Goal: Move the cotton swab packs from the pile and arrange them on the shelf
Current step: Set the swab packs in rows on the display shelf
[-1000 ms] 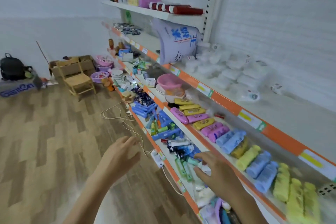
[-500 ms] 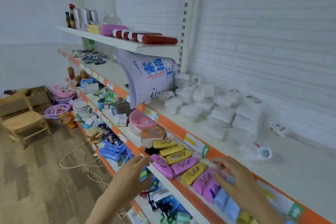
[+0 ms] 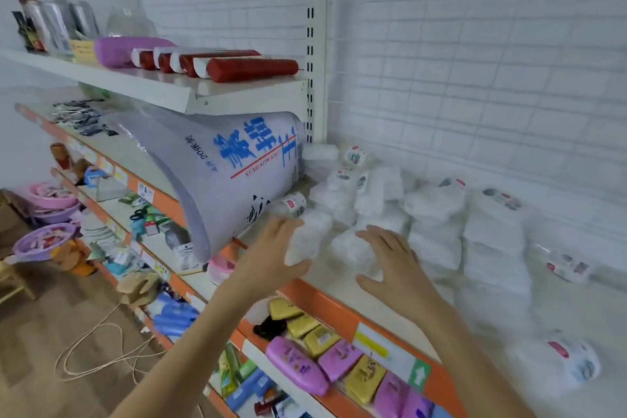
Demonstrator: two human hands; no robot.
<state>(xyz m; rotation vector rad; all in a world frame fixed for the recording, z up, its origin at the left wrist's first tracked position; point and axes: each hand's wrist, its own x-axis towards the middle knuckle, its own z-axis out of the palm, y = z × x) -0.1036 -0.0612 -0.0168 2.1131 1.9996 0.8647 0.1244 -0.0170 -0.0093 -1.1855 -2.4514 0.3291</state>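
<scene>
Now we are cupping our left hand [image 3: 273,256], fingers spread, against a front cotton swab pack [image 3: 310,237], while our right hand [image 3: 395,265] is resting open on the neighbouring pack [image 3: 353,249]; both are sitting in the pile [image 3: 369,200] on the shelf [image 3: 325,282], beside a big white sack [image 3: 220,173]
</scene>
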